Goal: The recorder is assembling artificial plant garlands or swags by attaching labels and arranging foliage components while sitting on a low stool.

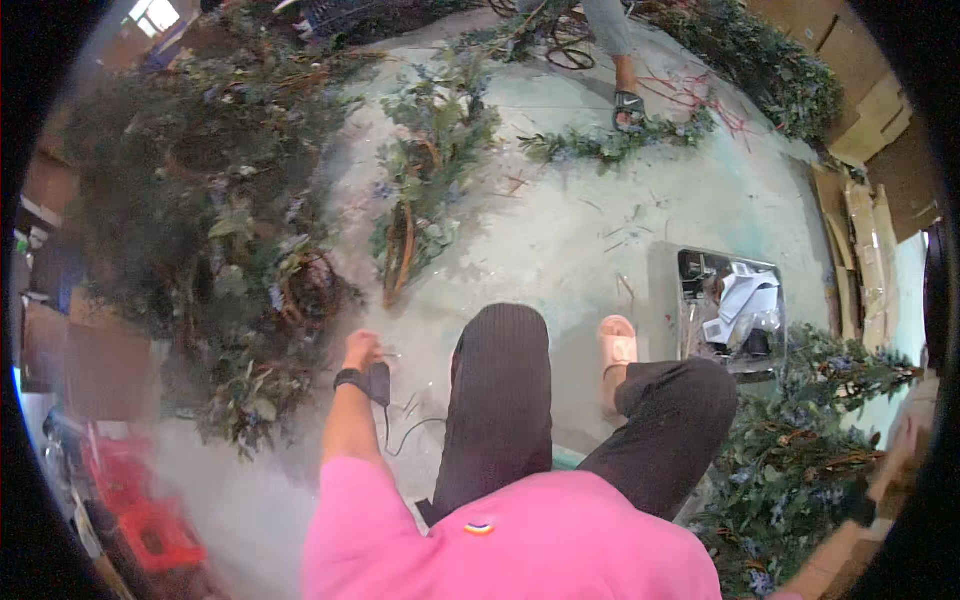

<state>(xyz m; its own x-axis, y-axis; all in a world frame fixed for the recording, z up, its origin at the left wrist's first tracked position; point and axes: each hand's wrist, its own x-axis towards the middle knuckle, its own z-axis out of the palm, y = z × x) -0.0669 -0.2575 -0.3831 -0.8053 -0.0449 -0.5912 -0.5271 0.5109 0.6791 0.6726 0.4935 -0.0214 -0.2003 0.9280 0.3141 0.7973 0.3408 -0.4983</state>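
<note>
My left hand (363, 350), with a black band round its wrist, is closed round what looks like a black corded glue gun (380, 384). Its thin cord trails over the floor toward my knee. Just left of this hand lies a wreath of twigs and leaves (305, 285), part of a large heap of greenery. Out at the far right, my right hand (905, 435) is blurred beside leafy garlands (790, 480) with small blue flowers; its fingers do not show clearly.
A clear-walled black tray (682, 300) holds papers and dark items. Ahead lie a long leafy garland (430, 170) and a shorter one (610, 145) by another person's sandalled foot (628, 108). Red crates (150, 520) stand lower left; cardboard (862, 250) leans at right.
</note>
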